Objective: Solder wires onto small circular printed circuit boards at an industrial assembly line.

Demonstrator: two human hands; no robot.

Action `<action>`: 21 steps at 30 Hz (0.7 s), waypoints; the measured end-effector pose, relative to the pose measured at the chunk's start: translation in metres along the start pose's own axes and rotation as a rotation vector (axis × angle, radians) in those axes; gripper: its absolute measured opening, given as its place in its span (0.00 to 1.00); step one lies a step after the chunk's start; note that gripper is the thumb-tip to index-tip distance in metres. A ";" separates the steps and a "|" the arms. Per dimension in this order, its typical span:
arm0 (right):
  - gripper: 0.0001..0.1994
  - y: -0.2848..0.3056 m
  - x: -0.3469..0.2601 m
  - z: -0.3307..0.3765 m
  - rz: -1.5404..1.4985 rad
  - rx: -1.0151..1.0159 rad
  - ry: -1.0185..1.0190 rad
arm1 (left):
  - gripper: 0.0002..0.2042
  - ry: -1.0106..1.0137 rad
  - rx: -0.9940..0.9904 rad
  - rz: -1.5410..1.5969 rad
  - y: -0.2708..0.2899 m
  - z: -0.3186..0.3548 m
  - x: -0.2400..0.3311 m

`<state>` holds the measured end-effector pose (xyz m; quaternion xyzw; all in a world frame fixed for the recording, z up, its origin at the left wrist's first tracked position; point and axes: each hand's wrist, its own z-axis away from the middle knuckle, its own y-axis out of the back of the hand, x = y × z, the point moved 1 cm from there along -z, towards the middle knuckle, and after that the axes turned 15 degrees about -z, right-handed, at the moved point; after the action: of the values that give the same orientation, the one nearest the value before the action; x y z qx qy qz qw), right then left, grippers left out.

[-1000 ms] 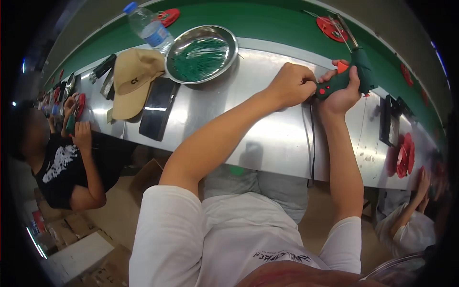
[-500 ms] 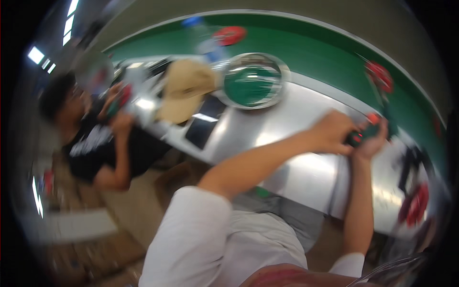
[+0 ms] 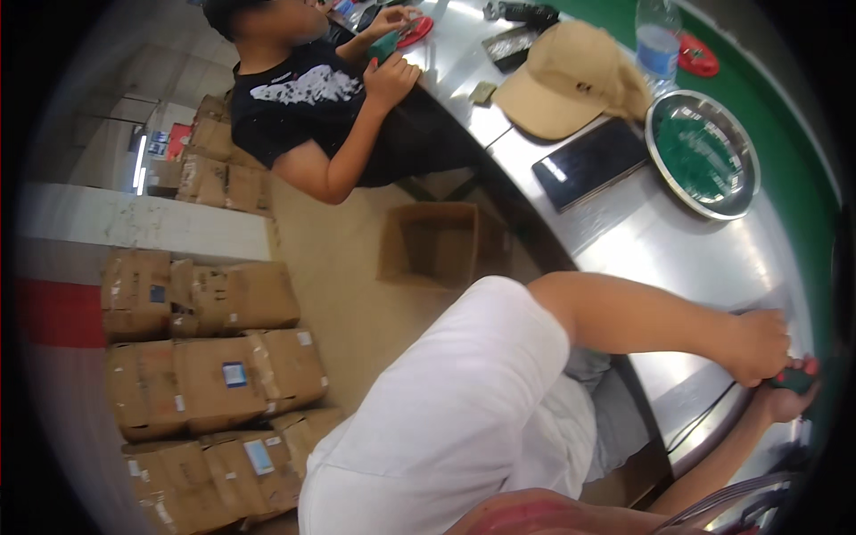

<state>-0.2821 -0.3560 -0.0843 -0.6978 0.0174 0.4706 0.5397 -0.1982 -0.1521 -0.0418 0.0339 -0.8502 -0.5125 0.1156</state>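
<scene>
My right hand (image 3: pixel 781 403) is closed around a small dark green and red handheld piece (image 3: pixel 792 381) near the right rim of the view; its exact kind I cannot make out. My left hand (image 3: pixel 758 348) has its fingers curled in against the same piece from the left, and what they pinch, if anything, is hidden. Both hands are above the metal worktop (image 3: pixel 678 374). A thin dark cable (image 3: pixel 704 417) runs over the worktop beside my right forearm.
Farther along the worktop lie a round metal dish (image 3: pixel 704 156), a dark phone (image 3: pixel 591 165), a tan cap (image 3: pixel 566 80), a water bottle (image 3: pixel 658 49) and a red disc (image 3: pixel 697 55). A co-worker (image 3: pixel 308 98) handles a green tool. An open carton (image 3: pixel 428 245) and stacked cartons (image 3: pixel 214 374) stand on the floor.
The view has swung left, bringing more floor and cartons into sight. My hands now appear lower and nearer the right rim, still together at the green and red piece.
</scene>
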 end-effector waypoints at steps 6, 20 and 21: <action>0.19 0.005 0.007 0.009 0.165 0.080 0.357 | 0.21 -0.063 -0.033 -0.013 0.002 -0.001 0.000; 0.20 -0.077 0.004 0.060 -0.068 0.041 0.108 | 0.13 -0.058 0.134 -0.028 0.015 0.003 -0.002; 0.21 -0.074 0.004 0.059 -0.062 0.018 0.113 | 0.13 -0.074 0.135 -0.009 0.016 0.002 -0.002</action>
<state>-0.2777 -0.2775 -0.0309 -0.7187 0.0304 0.4131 0.5584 -0.1954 -0.1422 -0.0288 0.0265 -0.8863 -0.4555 0.0790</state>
